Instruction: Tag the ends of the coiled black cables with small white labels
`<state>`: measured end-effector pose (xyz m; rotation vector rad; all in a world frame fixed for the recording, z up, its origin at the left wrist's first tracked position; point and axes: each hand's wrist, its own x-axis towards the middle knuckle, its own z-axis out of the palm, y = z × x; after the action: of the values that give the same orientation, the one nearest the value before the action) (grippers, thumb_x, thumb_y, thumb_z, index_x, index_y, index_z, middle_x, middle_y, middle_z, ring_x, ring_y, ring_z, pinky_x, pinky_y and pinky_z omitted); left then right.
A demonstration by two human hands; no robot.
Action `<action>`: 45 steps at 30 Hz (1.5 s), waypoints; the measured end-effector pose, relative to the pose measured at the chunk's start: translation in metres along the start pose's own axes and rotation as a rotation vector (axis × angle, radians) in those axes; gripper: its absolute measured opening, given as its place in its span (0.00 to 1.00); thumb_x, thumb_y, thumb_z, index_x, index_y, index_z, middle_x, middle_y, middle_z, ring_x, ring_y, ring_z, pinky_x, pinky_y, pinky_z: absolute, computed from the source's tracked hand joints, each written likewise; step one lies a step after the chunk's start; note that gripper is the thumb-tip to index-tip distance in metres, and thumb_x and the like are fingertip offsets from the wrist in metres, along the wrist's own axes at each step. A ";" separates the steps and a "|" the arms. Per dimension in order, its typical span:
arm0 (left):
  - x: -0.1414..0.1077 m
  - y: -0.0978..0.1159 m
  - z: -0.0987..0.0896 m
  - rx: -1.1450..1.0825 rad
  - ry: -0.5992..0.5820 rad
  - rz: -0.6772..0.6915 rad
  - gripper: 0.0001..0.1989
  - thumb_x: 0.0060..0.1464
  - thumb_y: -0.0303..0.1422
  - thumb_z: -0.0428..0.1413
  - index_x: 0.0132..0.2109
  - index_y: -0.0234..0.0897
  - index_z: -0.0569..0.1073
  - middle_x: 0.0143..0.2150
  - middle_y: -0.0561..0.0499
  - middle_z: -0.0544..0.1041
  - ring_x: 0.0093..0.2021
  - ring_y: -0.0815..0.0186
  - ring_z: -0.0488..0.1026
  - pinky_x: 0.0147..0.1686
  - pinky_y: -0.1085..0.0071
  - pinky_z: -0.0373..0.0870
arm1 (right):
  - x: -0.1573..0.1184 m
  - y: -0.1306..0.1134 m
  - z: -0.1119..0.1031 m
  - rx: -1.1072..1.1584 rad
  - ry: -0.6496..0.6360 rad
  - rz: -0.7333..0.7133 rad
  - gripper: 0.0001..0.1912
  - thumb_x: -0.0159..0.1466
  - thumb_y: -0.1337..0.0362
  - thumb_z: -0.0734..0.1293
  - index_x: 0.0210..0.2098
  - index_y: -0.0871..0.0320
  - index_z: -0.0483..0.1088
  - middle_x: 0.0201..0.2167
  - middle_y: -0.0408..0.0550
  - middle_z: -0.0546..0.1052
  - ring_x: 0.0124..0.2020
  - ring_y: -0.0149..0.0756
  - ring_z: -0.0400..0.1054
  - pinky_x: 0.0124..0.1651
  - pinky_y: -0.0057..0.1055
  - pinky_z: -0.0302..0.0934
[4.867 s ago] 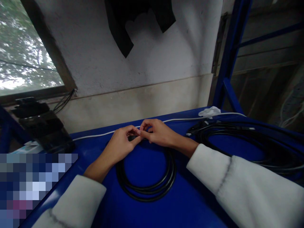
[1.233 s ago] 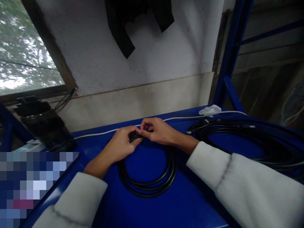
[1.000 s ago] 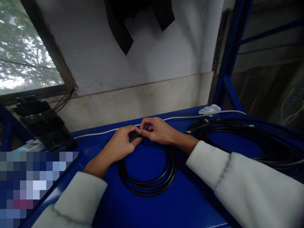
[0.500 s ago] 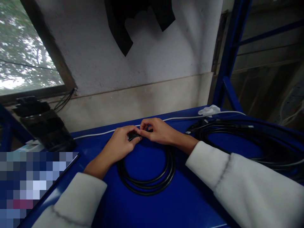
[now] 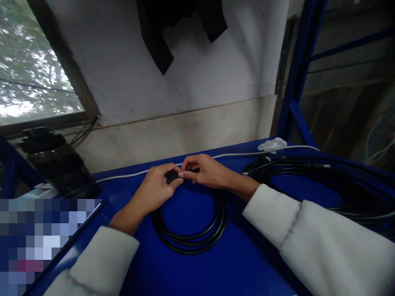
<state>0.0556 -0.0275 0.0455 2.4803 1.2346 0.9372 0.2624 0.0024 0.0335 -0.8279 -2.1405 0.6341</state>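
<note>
A coiled black cable lies on the blue table, its far side under my hands. My left hand is curled round the far left of the coil, thumb and forefinger closed on the cable. Against it, my right hand pinches with thumb and fingertips at the top of the coil. The fingertips of both hands meet there. Whatever small piece lies between the right fingertips is hidden.
To the right lies a bigger heap of black cables. A white cord runs along the table's back edge, near a crumpled white tissue. Dark objects stand at the left, and a blue metal frame rises at the right.
Both hands stay at the far side of the coil. The right fingers and thumb have shifted only slightly; the coil has not visibly moved.
</note>
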 end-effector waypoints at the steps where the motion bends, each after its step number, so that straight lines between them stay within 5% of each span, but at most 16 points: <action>1: 0.000 0.000 0.000 0.003 0.002 -0.001 0.05 0.59 0.30 0.61 0.42 0.40 0.81 0.41 0.50 0.85 0.41 0.57 0.79 0.46 0.62 0.70 | 0.000 0.000 0.000 0.014 -0.008 -0.003 0.06 0.67 0.62 0.73 0.38 0.59 0.76 0.32 0.46 0.81 0.32 0.35 0.74 0.35 0.28 0.62; 33: 0.001 0.006 0.000 0.035 0.007 0.017 0.02 0.59 0.32 0.61 0.39 0.39 0.79 0.35 0.53 0.82 0.36 0.61 0.77 0.38 0.66 0.67 | 0.005 0.017 -0.006 0.082 -0.125 -0.019 0.05 0.66 0.65 0.73 0.38 0.62 0.78 0.32 0.48 0.81 0.33 0.37 0.75 0.35 0.28 0.64; 45: 0.001 0.003 -0.001 0.012 0.014 0.072 0.05 0.62 0.31 0.60 0.42 0.42 0.81 0.40 0.54 0.84 0.41 0.61 0.79 0.43 0.66 0.69 | 0.002 0.009 -0.010 -0.009 -0.117 -0.039 0.08 0.69 0.63 0.70 0.38 0.62 0.79 0.31 0.47 0.81 0.31 0.35 0.72 0.34 0.29 0.60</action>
<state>0.0571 -0.0283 0.0479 2.5467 1.1660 0.9696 0.2727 0.0122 0.0346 -0.7681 -2.2608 0.6682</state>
